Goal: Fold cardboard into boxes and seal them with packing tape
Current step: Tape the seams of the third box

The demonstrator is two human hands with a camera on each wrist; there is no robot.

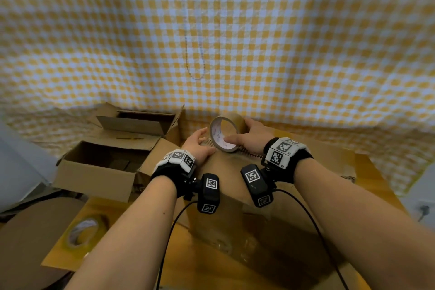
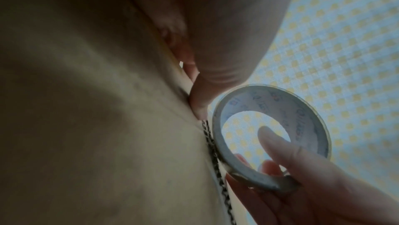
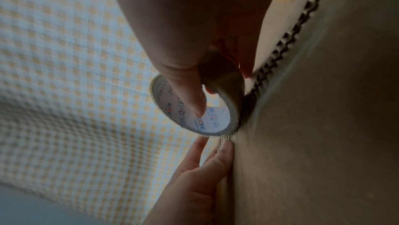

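Now right grip (image 1: 250,135) clasps tape roll (image 1: 224,133), left grip (image 1: 200,146) flat-fingered on box (image 1: 235,179) beside it

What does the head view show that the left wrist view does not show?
Only the head view shows the open boxes at the left, a second tape roll and both wristbands. Only the left wrist view shows, close up, the corrugated box edge. Both show the brown tape roll gripped by the right hand, the left hand on the box, and the checked cloth.
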